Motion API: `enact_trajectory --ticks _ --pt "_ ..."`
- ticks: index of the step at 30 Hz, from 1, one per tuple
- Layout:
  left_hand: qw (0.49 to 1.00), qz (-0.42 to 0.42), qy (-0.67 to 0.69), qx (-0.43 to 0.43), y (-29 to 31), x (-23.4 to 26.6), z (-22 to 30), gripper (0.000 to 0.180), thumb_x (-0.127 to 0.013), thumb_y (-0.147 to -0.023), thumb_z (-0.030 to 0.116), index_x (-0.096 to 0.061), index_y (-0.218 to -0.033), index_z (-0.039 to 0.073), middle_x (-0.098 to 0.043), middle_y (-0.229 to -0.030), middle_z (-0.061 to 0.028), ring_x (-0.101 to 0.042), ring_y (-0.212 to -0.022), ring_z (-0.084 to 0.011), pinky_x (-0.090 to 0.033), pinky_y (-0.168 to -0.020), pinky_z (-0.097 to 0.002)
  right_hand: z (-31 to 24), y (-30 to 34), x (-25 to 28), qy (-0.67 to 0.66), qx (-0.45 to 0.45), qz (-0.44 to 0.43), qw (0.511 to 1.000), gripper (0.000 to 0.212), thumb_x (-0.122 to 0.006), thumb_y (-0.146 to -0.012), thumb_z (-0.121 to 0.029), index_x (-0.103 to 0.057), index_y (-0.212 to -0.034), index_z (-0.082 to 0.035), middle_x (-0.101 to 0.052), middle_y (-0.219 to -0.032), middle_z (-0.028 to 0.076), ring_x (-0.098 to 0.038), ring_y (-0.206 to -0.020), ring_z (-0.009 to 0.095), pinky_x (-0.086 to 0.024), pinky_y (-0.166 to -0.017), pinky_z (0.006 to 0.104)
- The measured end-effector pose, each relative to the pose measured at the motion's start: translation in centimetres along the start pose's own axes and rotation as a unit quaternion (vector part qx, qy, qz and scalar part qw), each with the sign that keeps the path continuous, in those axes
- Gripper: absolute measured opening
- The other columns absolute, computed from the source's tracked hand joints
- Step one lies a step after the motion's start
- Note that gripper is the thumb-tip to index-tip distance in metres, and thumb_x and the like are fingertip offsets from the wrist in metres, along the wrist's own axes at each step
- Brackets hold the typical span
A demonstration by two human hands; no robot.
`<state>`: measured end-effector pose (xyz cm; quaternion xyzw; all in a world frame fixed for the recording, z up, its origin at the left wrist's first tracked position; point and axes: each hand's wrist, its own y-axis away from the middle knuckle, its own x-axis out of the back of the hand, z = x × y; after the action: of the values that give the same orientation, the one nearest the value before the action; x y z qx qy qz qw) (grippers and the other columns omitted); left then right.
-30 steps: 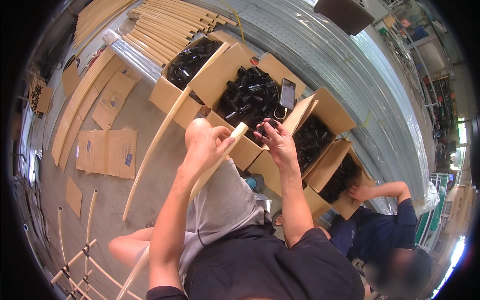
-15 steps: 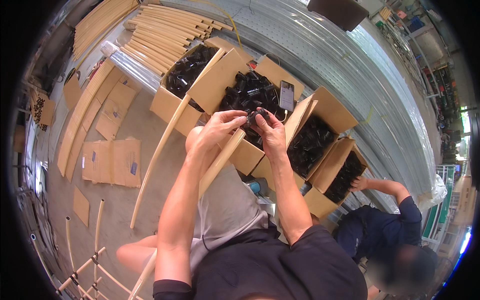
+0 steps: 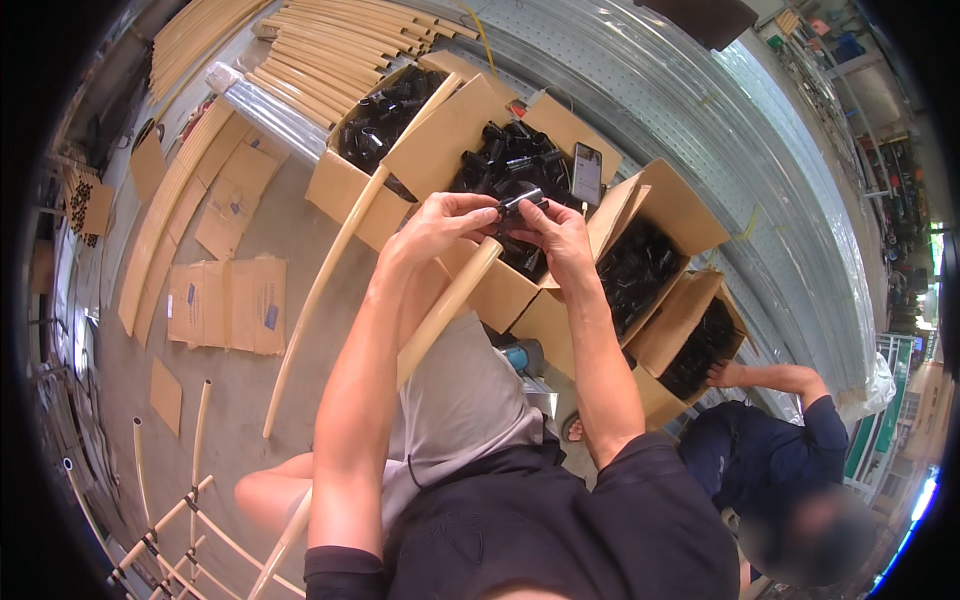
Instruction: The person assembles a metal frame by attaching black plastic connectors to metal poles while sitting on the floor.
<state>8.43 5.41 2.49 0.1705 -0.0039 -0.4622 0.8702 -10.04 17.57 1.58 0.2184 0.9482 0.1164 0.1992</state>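
Both my hands meet over the open boxes, pinching a black pipe joint (image 3: pixel 522 200) between them. My left hand (image 3: pixel 447 224) has its thumb and fingertips closed on the joint's left side. On the other side, the fingers of my right hand (image 3: pixel 557 235) are closed round it. Just beneath the joint is the upper end of a beige pipe (image 3: pixel 452 308), which slants up across my lap between my forearms. I cannot tell whether pipe and joint touch. Behind my hands, a cardboard box (image 3: pixel 495 300) is heaped with loose black joints (image 3: pixel 505 158).
More cardboard boxes of black joints (image 3: pixel 385 115) stand on either side. A phone (image 3: pixel 587 172) leans at the middle box. A co-worker's hand (image 3: pixel 727 374) reaches into the right box. Beige pipes (image 3: pixel 330 50) are stacked at the back left; a jointed pipe frame (image 3: pixel 175 510) stands at lower left.
The black joint has turned in my fingers and more of its shiny tube shape shows. The whole view has shifted slightly. The co-worker's hand stays at the right box.
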Motion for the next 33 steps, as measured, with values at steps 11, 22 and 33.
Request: enact_trajectory --ticks 11,22,33 --pt "0.996 -0.08 -0.013 0.035 -0.9 0.9 1.6 0.052 -0.073 -0.094 0.024 -0.058 -0.131 -0.009 -0.07 -0.117 -0.0158 -0.07 -0.106 -0.0198 -0.057 -0.096 -0.032 -0.4 0.3 -0.2 0.008 0.027 0.003 1.0 0.025 -0.08 -0.088 -0.018 -0.073 -0.105 0.0 -0.074 -0.095 0.008 -0.072 -0.081 0.015 -0.061 -0.076 0.0291" --pt "0.996 -0.053 -0.051 0.04 -0.9 -0.1 1.3 0.044 -0.068 -0.091 0.01 -0.06 -0.131 -0.007 -0.072 -0.111 -0.0113 -0.067 -0.101 -0.0132 -0.056 -0.087 -0.0282 -0.4 1.3 -0.5 0.044 0.049 0.013 0.998 0.023 -0.082 -0.085 -0.012 -0.073 -0.102 -0.001 -0.075 -0.093 0.006 -0.07 -0.082 0.012 -0.059 -0.076 0.0258" --pt "0.966 0.068 -0.241 0.069 -0.6 -2.1 2.6 0.045 -0.058 -0.078 -0.004 -0.068 -0.122 -0.006 -0.07 -0.087 -0.0066 -0.065 -0.075 -0.0097 -0.055 -0.072 -0.0262 0.5 2.6 -2.3 0.093 0.165 0.055 0.98 0.028 -0.082 -0.083 -0.002 -0.069 -0.106 0.005 -0.075 -0.095 0.009 -0.07 -0.086 0.01 -0.058 -0.078 0.0243"
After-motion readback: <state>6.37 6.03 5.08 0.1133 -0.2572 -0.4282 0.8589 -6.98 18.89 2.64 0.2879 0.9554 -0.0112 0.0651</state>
